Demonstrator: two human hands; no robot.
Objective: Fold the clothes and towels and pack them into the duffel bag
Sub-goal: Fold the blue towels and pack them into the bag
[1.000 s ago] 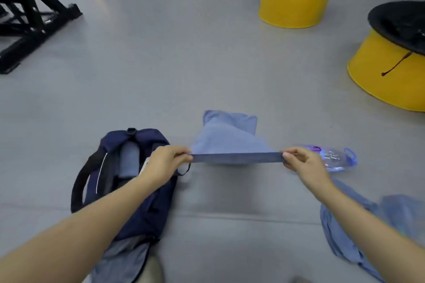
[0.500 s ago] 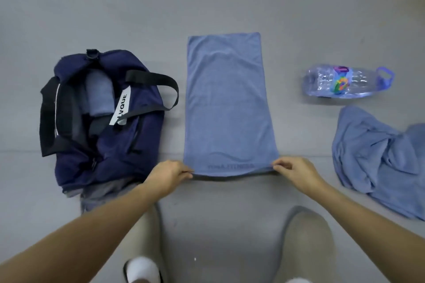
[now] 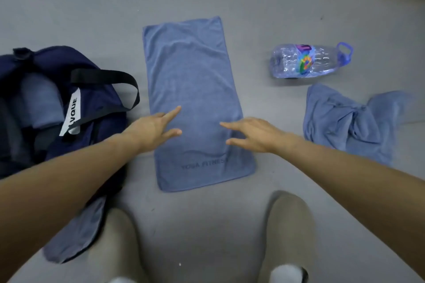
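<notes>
Blue terry, soft and light by the look of it: the towel (image 3: pixel 195 99) lies spread flat on the floor (image 3: pixel 276 2), long axis running away from me, between the bag (image 3: pixel 57 108) at its left and the bottle (image 3: pixel 308 61) well off to its right. My left hand (image 3: pixel 154 127) is open, fingers splayed, over the towel's near-left edge; my right hand (image 3: pixel 253 134) is open too, flat over the near-right part, gripping nothing. Whether the palms press the cloth or hover just above it, I cannot tell. I judge this cloth limp, with no stiffness to hold a crease, so it will sag and drift if lifted by one point. I would pinch the two near corners, beside the printed lettering, and carry them to the far edge together. A second towel (image 3: pixel 351 119) lies crumpled at the right, unfolded, and the bag gapes open with something pale blue already inside.
</notes>
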